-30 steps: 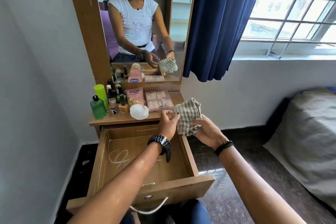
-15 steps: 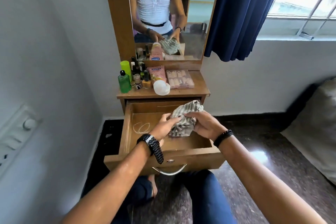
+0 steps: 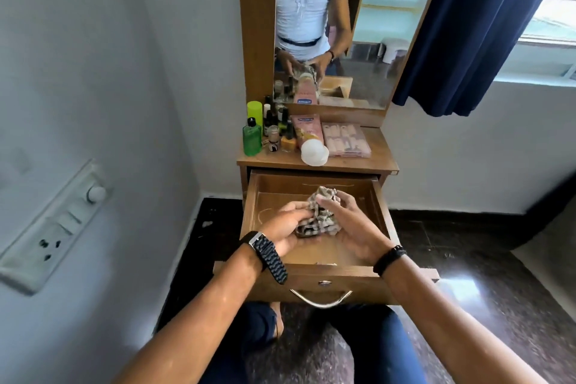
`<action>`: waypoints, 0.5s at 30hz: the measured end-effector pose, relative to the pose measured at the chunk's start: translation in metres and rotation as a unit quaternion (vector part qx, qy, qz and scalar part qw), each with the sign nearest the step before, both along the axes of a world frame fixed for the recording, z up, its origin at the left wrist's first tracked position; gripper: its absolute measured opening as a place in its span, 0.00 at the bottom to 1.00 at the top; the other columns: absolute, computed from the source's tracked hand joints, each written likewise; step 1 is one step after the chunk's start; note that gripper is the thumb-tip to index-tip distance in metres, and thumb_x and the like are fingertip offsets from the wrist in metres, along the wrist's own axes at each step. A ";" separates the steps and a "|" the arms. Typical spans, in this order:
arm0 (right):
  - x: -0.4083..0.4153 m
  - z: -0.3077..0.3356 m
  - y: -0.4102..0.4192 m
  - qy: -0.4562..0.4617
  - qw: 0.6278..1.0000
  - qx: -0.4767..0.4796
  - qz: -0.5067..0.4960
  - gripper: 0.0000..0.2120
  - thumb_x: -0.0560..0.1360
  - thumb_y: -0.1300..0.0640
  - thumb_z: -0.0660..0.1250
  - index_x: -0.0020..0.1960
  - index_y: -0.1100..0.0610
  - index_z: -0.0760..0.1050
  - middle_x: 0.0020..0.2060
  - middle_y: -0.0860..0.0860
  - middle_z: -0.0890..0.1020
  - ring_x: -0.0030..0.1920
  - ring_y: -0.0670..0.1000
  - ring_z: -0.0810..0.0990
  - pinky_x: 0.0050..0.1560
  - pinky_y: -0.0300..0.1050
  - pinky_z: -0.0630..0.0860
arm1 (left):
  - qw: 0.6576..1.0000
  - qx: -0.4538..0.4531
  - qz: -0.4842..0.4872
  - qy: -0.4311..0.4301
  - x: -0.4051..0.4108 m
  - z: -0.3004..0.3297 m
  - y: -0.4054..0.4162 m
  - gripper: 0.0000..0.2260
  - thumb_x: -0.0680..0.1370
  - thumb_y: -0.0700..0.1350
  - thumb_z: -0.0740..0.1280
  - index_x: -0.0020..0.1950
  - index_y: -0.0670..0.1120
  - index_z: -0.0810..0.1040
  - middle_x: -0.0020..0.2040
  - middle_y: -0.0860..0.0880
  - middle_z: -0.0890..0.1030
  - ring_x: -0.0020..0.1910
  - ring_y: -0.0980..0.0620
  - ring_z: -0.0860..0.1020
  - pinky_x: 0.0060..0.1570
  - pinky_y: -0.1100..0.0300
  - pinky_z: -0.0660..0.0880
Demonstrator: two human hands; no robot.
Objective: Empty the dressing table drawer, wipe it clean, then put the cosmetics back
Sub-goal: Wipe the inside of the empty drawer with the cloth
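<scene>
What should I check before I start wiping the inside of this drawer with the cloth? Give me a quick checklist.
1. Drawer pulled out far enough to reach inside: ok.
2. Drawer emptied: ok where visible; the floor under the hands is hidden.
3. Cloth in hand: ok, the left hand and right hand both grip it, bunched over the drawer.
4. Cosmetics out of the way: ok, the green bottle, the pink tube and the palette sit on the tabletop.
5. Cloth damp or dry: cannot tell.
6. Pale marks on the drawer floor at left: not ok, not yet wiped.
</scene>
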State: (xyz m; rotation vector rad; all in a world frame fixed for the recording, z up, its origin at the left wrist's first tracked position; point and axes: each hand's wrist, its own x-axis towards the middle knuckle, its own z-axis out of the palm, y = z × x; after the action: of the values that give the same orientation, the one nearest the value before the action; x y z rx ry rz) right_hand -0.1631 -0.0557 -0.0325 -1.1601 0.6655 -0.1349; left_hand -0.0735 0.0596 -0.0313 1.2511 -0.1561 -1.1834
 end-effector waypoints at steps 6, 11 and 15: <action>0.012 -0.012 0.001 0.047 0.987 -0.155 -0.004 0.34 0.68 0.69 0.70 0.68 0.49 0.62 0.60 0.57 0.74 0.58 0.57 0.76 0.57 0.51 0.74 | 0.982 0.074 -0.146 -0.100 -0.001 -0.005 0.010 0.19 0.81 0.41 0.57 0.71 0.49 0.60 0.46 0.42 0.78 0.36 0.48 0.79 0.40 0.57 0.80; 0.014 -0.005 -0.020 0.068 0.947 -0.314 -0.017 0.29 0.66 0.64 0.75 0.61 0.54 0.65 0.54 0.55 0.78 0.54 0.55 0.79 0.56 0.53 0.78 | 0.942 0.141 -0.191 -0.237 0.011 0.000 0.021 0.17 0.81 0.44 0.57 0.69 0.45 0.65 0.41 0.47 0.78 0.37 0.51 0.77 0.42 0.57 0.78; 0.017 0.007 -0.030 -0.026 0.970 -0.242 -0.011 0.13 0.71 0.68 0.69 0.53 0.58 0.75 0.47 0.56 0.82 0.47 0.52 0.81 0.46 0.42 0.78 | 0.839 0.222 -0.080 -0.491 0.021 -0.001 0.041 0.14 0.80 0.47 0.59 0.64 0.48 0.71 0.54 0.50 0.78 0.46 0.50 0.79 0.43 0.55 0.76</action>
State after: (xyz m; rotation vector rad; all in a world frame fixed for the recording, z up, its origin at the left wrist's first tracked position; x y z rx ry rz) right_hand -0.1464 -0.0858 -0.0254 -1.6115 0.6154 -0.3604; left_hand -0.0521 0.1008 -0.0325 2.2212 -0.7891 -0.6058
